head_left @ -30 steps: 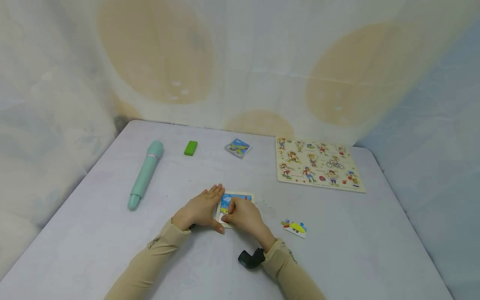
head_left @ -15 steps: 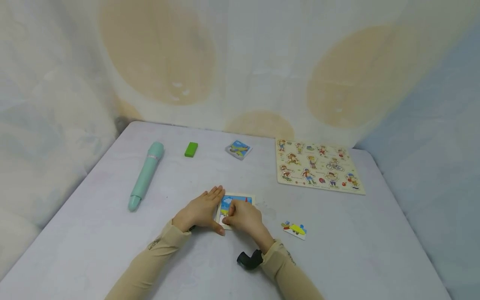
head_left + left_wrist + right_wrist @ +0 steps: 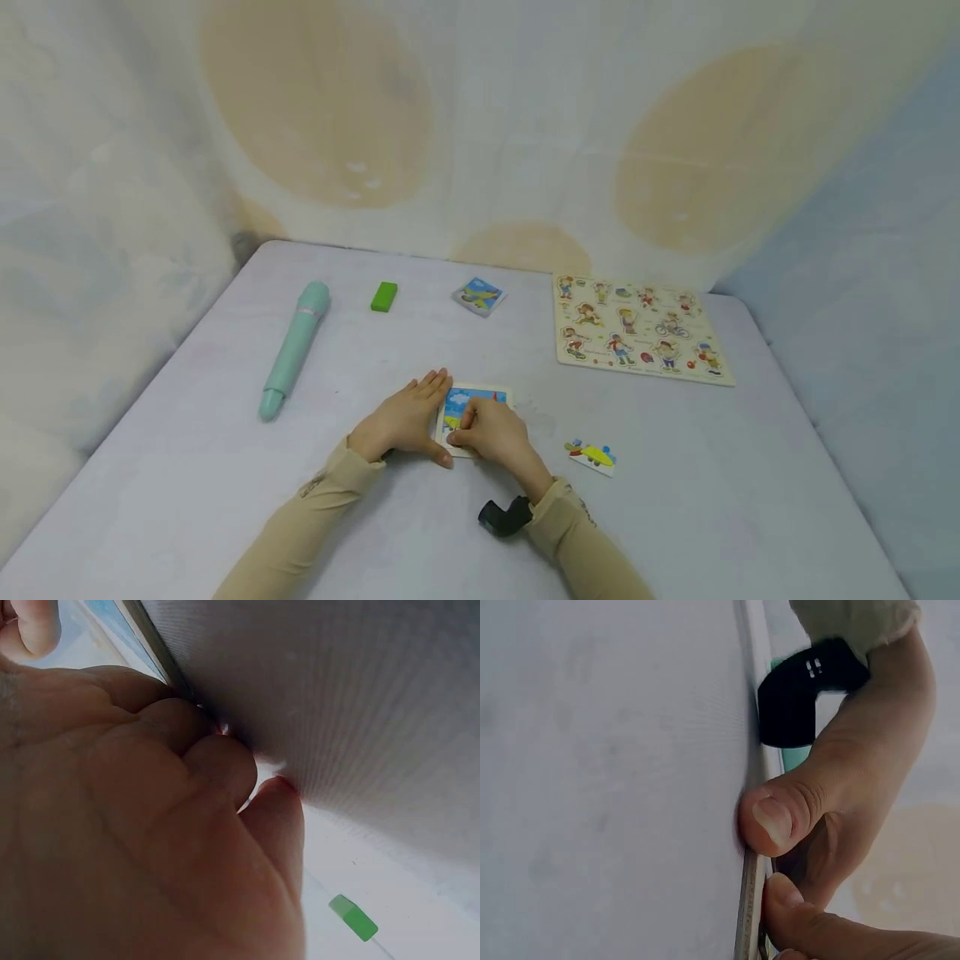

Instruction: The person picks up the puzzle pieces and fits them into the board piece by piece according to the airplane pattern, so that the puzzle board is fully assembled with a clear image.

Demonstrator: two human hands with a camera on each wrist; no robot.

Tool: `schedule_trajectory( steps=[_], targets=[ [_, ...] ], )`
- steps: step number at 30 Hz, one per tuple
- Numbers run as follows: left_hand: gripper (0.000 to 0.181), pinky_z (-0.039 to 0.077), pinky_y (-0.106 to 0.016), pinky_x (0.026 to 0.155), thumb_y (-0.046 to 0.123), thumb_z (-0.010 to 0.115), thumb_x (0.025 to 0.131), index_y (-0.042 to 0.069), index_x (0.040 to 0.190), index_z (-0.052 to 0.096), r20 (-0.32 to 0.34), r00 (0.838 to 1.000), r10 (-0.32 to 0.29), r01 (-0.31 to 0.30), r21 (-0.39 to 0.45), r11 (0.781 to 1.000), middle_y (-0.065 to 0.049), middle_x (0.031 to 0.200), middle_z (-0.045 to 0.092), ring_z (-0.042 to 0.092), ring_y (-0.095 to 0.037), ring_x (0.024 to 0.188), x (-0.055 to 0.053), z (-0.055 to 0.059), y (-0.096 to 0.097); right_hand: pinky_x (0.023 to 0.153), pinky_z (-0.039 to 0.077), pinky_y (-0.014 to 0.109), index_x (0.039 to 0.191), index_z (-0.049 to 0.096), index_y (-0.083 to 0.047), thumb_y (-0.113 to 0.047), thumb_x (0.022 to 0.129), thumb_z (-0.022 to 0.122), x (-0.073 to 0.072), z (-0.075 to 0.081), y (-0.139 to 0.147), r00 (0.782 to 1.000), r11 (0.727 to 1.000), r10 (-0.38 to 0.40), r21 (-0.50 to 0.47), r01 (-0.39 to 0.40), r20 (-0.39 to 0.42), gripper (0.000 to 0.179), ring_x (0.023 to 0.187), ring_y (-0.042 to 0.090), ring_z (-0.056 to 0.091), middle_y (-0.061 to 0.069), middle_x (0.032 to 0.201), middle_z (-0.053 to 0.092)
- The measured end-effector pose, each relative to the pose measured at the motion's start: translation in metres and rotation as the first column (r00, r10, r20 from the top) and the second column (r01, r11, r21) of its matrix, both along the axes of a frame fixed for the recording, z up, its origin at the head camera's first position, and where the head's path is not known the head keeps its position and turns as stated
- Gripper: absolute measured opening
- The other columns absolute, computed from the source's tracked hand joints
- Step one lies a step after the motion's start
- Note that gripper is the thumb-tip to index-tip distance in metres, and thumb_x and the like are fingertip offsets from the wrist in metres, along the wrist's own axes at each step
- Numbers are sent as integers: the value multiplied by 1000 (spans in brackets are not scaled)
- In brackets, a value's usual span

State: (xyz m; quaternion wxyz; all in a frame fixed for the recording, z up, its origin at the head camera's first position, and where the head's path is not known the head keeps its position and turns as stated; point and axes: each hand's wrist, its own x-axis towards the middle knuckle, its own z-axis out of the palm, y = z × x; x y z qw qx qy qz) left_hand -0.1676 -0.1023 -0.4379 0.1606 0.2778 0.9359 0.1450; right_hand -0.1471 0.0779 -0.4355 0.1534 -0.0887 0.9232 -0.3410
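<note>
A small framed picture puzzle (image 3: 472,393) with blue sky and a yellow shape lies at mid-table. My left hand (image 3: 401,423) is spread along its left side, fingers straight, thumb at the lower left corner. My right hand (image 3: 495,435) covers the puzzle's right and lower part, fingers curled, thumb and forefinger pinching a puzzle piece mostly hidden beneath them. In the right wrist view, the left thumb (image 3: 776,817) sits at the board's edge (image 3: 748,915) beside the right thumb (image 3: 784,892). Loose puzzle pieces (image 3: 596,457) with a yellow shape lie to the right.
At the left lies a mint-green baton-like object (image 3: 296,350). Farther back are a green block (image 3: 384,297) and a picture tile (image 3: 480,296). A large board with figures (image 3: 641,329) lies at the back right. A black camera mount (image 3: 504,517) juts from the right wrist.
Both hands stay in almost the same place. The right fingertips shift only slightly over the lower left of the puzzle.
</note>
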Motion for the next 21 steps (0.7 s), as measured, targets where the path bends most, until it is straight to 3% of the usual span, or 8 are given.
schedule_trajectory(
  steps=[6, 11, 14, 18, 21],
  targets=[
    [124, 19, -51, 122, 59, 81, 65, -3, 153, 18, 8, 1000, 1, -1, 5, 1000, -19, 162, 13, 12, -32, 151, 1, 0, 0, 42, 30, 21, 72, 60, -14, -26, 81, 78, 0, -1, 1, 1000, 1000, 11, 4, -11, -4, 23, 42, 6, 44, -7, 53, 52],
    [125, 19, -50, 122, 59, 81, 65, -3, 153, 18, -6, 1000, 14, -14, -2, 1000, -18, 162, 13, 12, -31, 151, 0, 1, -1, 42, 28, 20, 72, 59, -14, -25, 82, 77, -1, 3, 0, 998, 999, 33, 9, -33, -57, 23, 44, 5, 42, -8, 54, 49],
    [125, 19, -51, 122, 58, 82, 64, -4, 152, 19, 0, 1000, 14, -14, 10, 1000, -20, 161, 14, 12, -33, 151, 0, 2, -2, 42, 33, 18, 77, 61, -10, -22, 84, 74, -3, 1, 6, 998, 992, 65, -109, -64, 8, 20, 44, 6, 46, -7, 55, 52],
    [125, 18, -50, 122, 58, 83, 64, -3, 152, 20, 9, 1000, 10, -10, 2, 1000, -19, 161, 15, 13, -32, 151, 1, 1, 0, 50, 46, 19, 93, 63, 0, -16, 89, 68, -10, 2, 35, 982, 935, 127, -346, -72, 140, 17, 53, 8, 54, 1, 65, 61],
    [125, 18, -49, 123, 58, 83, 63, -3, 152, 20, 8, 1000, 17, -17, -18, 1000, -18, 162, 15, 13, -31, 151, 1, 2, 1, 61, 52, 22, 105, 62, 3, -16, 91, 65, -15, 5, 66, 981, 918, 103, -395, -31, 162, 24, 64, 9, 59, 6, 76, 67]
  ],
)
